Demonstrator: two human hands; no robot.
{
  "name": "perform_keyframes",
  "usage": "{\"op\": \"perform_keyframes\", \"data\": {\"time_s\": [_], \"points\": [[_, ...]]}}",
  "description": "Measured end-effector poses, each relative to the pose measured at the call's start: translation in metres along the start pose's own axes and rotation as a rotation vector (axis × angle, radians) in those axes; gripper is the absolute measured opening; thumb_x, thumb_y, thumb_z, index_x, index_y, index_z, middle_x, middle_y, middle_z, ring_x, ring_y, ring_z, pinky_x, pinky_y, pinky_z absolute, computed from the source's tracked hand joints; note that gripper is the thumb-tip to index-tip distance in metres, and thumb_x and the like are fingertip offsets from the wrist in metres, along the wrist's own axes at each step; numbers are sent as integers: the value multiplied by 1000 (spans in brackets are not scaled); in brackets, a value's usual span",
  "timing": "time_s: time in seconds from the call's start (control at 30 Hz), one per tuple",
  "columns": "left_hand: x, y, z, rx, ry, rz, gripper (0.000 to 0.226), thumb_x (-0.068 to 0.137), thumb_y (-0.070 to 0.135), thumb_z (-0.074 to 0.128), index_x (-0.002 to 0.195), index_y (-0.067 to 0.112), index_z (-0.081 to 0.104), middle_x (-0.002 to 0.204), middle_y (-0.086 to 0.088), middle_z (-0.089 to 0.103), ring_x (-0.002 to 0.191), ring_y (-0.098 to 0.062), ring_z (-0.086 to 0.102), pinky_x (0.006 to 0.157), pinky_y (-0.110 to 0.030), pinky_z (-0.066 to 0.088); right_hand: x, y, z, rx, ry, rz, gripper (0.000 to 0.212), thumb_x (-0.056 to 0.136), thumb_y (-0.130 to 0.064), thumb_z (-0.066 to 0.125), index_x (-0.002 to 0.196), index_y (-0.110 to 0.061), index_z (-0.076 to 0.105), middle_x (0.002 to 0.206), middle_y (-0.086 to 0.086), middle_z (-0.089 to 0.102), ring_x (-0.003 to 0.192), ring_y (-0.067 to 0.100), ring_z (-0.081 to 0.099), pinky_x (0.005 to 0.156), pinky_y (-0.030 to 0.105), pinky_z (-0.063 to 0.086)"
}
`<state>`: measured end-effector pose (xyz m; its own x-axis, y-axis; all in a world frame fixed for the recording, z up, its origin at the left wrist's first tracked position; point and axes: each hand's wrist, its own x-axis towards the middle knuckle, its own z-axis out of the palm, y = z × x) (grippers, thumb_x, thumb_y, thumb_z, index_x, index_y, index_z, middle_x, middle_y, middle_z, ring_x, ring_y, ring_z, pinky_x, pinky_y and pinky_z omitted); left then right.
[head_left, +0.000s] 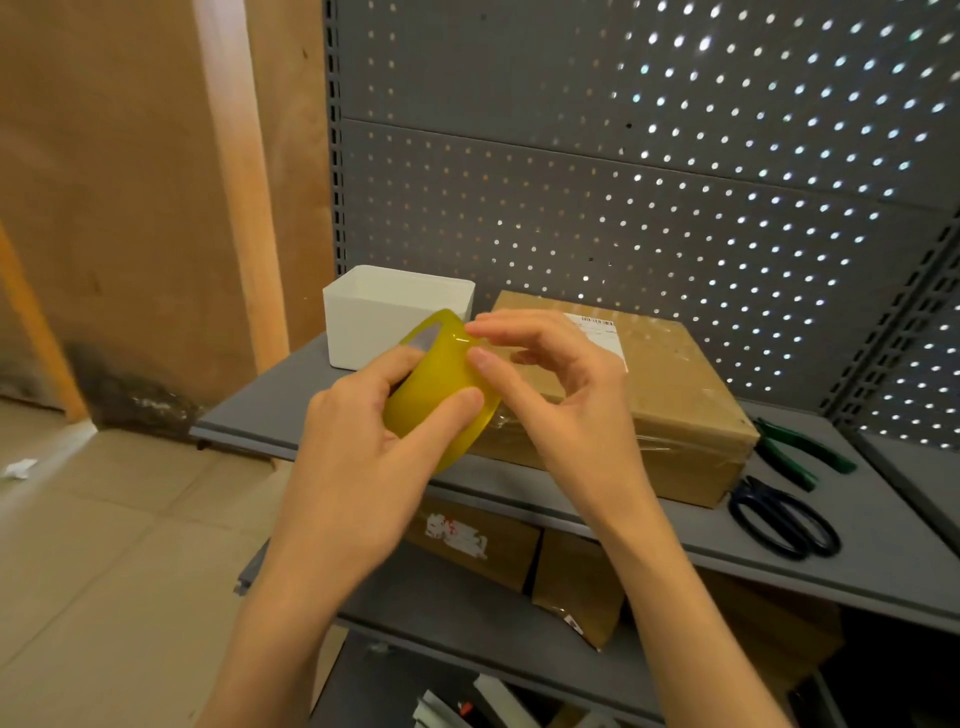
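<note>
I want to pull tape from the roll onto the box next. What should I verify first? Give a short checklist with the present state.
1. Left grip holds the roll, finger and thumb around it: ok.
2. Right grip pinches the roll's edge: ok.
3. Tape end lifted free: cannot tell.
4. Box lies flat on the shelf: ok.
5. Scissors lie near, right of the box: ok.

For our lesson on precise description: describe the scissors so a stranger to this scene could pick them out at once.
On the grey shelf below the perforated back panel lies a taped cardboard box. To the right of it, near the shelf's front edge, lie the scissors. Their looped handles are dark blue, while the pliers just behind them have green handles.
</note>
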<state>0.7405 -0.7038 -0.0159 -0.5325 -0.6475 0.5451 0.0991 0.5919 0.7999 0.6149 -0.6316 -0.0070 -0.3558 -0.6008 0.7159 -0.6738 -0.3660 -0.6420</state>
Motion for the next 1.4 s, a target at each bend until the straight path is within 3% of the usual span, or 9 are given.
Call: {"op": "perform_keyframes", "data": {"time_s": [0.13, 0.3, 0.43, 0.53, 0.73, 1.1, 1.3, 1.4], "points": [[-2, -1, -4, 11, -8, -23, 34, 69, 56, 59, 88, 28, 64, 71, 15, 59, 68, -2, 56, 53, -11, 41, -2, -2, 3, 55, 9, 27, 34, 85, -13, 66, 117, -23, 60, 106, -5, 65, 101, 10, 61, 88, 28, 50], [-4, -2, -3, -2, -41, -42, 40, 65, 61, 55, 88, 30, 64, 75, 17, 60, 72, -2, 57, 54, -10, 42, -5, -2, 1, 17, 10, -6, 16, 85, -12, 65, 97, -20, 70, 103, -3, 66, 103, 6, 58, 84, 22, 48], [-8, -1, 1, -14, -76, -60, 44, 62, 64, 52, 88, 31, 64, 77, 18, 62, 74, -1, 58, 54, -10, 43, -10, -2, -6, 24, 12, 22, 18, 84, -15, 65, 101, -20, 69, 102, -4, 66, 101, 7, 59, 83, 23, 49], [-10, 1, 9, -51, -129, -79, 43, 60, 64, 54, 87, 34, 65, 79, 17, 64, 76, -3, 61, 55, -13, 47, -15, -2, -12, 69, 39, 48, 28, 84, -10, 66, 110, -22, 64, 102, -6, 67, 100, 11, 61, 84, 26, 51], [-11, 4, 27, -120, -214, -112, 32, 63, 57, 63, 85, 34, 66, 77, 10, 65, 73, -8, 62, 51, -16, 48, -25, -1, -27, 106, 85, 65, 13, 84, -1, 63, 90, -13, 64, 97, -1, 66, 97, 11, 62, 81, 20, 48], [-17, 8, 55, -185, -397, -151, 35, 64, 59, 61, 95, 44, 61, 85, 14, 66, 78, -3, 62, 65, -29, 54, -51, 13, -59, 85, 146, 187, 16, 80, -27, 64, 93, -23, 72, 97, -5, 69, 99, 13, 63, 80, 22, 50], [-19, 6, 69, -167, -420, -163, 41, 63, 66, 58, 92, 38, 64, 84, 14, 66, 80, -4, 61, 71, -34, 54, -59, 19, -69, 171, 231, 271, 8, 73, -27, 70, 79, -27, 75, 91, -4, 72, 95, 9, 65, 78, 17, 50], [-20, 6, 71, -175, -446, -180, 35, 69, 63, 65, 90, 35, 65, 84, 14, 65, 79, -3, 61, 68, -28, 53, -62, 19, -73, 197, 185, 332, 12, 76, -18, 70, 88, -20, 73, 95, -4, 72, 96, 7, 65, 78, 15, 49]]}}
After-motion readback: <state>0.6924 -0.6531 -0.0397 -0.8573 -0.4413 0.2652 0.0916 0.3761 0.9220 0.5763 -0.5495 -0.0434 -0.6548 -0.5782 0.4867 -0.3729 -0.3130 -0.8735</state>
